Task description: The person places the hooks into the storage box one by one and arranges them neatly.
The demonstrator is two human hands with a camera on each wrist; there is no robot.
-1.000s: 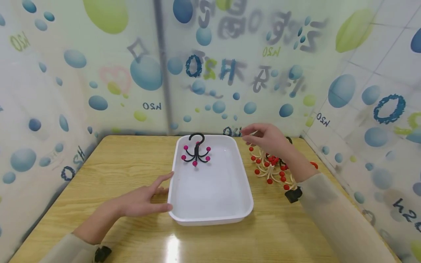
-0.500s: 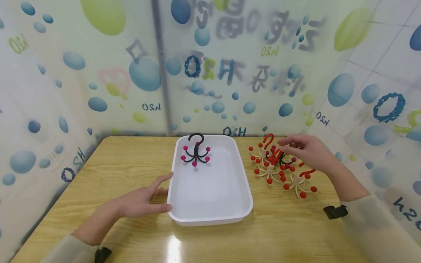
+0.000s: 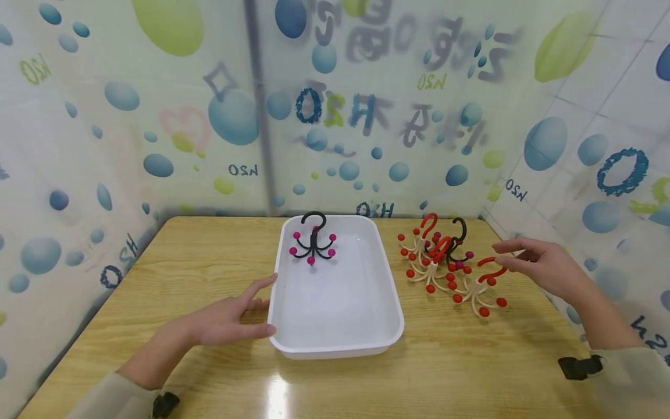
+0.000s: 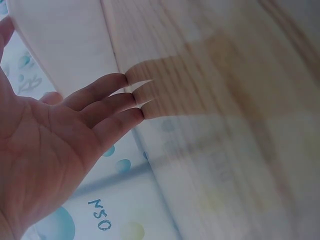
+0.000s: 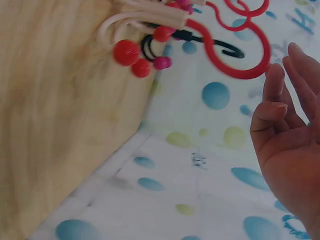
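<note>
My left hand [image 3: 222,322] lies along the left side of a white tray [image 3: 335,351], thumb and index fingertip at its rim. In the left wrist view its other fingertips [image 4: 135,97] rest on the wooden table. Inside the tray, at the back left, sits a black claw-shaped hanger hook [image 3: 313,240] with pink ball tips. My right hand [image 3: 549,269] is held beside the red hook of a cream claw-shaped hanger [image 3: 476,289] with red ball tips. In the right wrist view, its fingertips come close to that red hook [image 5: 265,47]; contact cannot be told.
Right of the tray, several hangers cluster: cream ones [image 3: 431,273] with red hooks and a black one [image 3: 459,233] with pink tips, partly hidden. The wooden table [image 3: 225,250] ends at patterned curtains [image 3: 209,174] behind and at both sides.
My right hand has moved right and toward me, from above the cluster to beside the nearest cream hanger, which has come into full view. My left hand keeps its place.
</note>
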